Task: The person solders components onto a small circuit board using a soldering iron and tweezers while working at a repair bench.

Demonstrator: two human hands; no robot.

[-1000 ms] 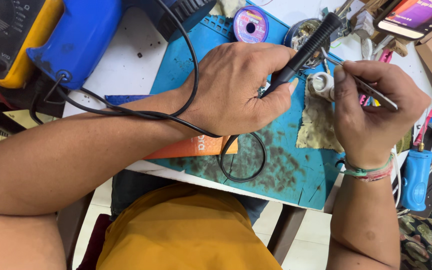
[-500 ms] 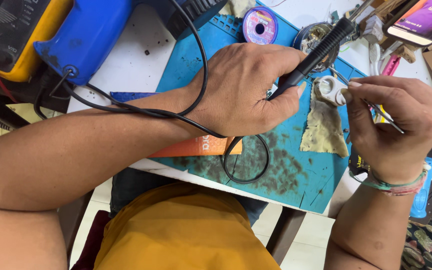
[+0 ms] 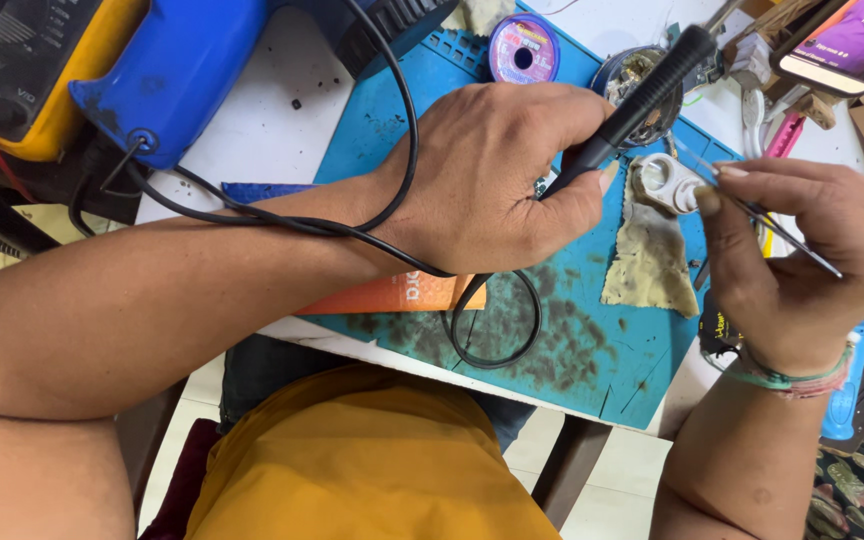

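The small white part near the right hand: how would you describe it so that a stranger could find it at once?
Start from the blue work mat on the table. On its far right side lies a stained yellowish cloth; the small white part sits at the cloth's top edge, just in front of the right hand. It is the only white piece there, with a round ring-shaped opening.

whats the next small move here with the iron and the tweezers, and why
Probably ease the soldering iron tip down toward the small white part. The left hand grips the iron with its tip hidden under the fingers, while the right hand already has the tweezers reaching that part on the blue mat.
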